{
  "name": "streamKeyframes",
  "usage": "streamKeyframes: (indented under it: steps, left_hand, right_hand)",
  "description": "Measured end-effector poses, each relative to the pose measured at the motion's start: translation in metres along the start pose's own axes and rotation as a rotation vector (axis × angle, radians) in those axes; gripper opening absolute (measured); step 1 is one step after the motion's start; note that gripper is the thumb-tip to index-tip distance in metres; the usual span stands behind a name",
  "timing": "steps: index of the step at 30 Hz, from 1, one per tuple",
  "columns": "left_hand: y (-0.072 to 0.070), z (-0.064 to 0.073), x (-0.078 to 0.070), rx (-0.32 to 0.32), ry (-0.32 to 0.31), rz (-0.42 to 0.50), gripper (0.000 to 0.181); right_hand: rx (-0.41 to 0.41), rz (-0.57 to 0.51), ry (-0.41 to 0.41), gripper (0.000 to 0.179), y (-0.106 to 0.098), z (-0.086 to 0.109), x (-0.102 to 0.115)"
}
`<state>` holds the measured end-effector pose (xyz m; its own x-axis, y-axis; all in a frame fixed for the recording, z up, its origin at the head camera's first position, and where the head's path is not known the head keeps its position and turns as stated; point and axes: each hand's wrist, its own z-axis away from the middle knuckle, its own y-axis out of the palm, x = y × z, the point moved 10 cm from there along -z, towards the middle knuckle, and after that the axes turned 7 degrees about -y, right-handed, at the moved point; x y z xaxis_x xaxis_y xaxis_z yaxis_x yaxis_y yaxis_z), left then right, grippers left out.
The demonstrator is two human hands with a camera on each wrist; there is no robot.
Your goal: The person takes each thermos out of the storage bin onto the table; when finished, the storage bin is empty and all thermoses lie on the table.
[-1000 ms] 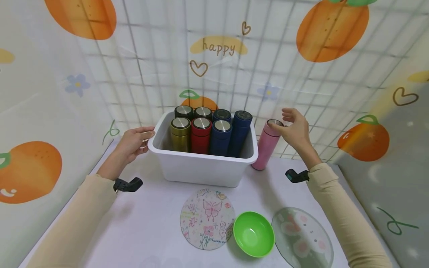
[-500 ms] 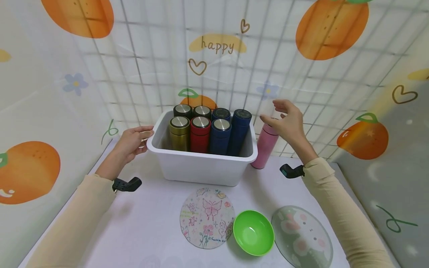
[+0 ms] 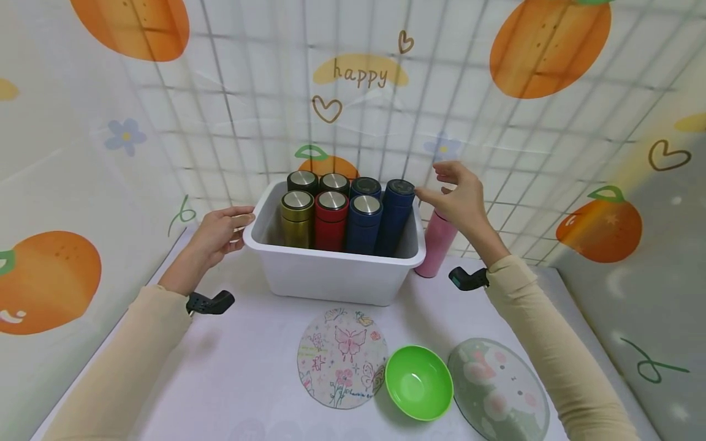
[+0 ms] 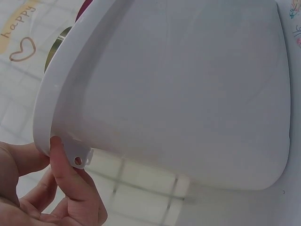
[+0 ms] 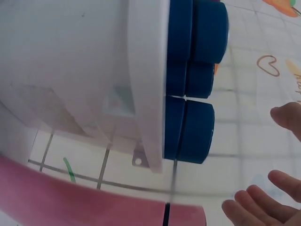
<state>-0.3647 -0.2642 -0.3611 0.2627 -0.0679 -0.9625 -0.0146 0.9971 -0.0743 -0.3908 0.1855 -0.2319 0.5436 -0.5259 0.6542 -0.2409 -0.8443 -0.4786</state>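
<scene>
My left hand (image 3: 215, 236) pinches the left rim of a white plastic bin (image 3: 331, 278); thumb and finger meet at its lip in the left wrist view. Upright inside stand several thermos bottles: a gold one (image 3: 296, 226), a red one (image 3: 331, 226), blue ones and dark-capped ones behind. The tall blue thermos (image 3: 391, 220) at the right leans slightly. My right hand (image 3: 463, 199) hovers beside its cap, thumb and fingers spread with nothing between them. Below that hand a pink thermos (image 3: 437, 248) stands outside the bin, its cap partly hidden; its pink side (image 5: 108, 202) crosses the right wrist view.
In front of the bin lies a round butterfly-patterned mat (image 3: 342, 367). A green bowl (image 3: 419, 383) sits between it and a grey-green rabbit mat (image 3: 499, 389). A printed curtain over a wire grid (image 3: 364, 122) closes off the back of the white table (image 3: 248, 361).
My right hand has left the pink thermos's cap and moved left and up to beside the tall blue thermos. The left hand has stayed at the bin's rim.
</scene>
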Motion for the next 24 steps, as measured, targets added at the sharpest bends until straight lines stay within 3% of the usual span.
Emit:
streamKeyframes:
  steps: [12, 24]
  left_hand:
    - [0.0, 0.001, 0.0, -0.009, -0.006, -0.016, 0.049]
    - [0.0, 0.002, 0.0, -0.018, -0.01, -0.036, 0.049]
  right_hand:
    - [0.095, 0.029, 0.07, 0.066, 0.032, -0.001, -0.011]
    - [0.146, 0.071, 0.094, 0.076, 0.049, -0.005, -0.019]
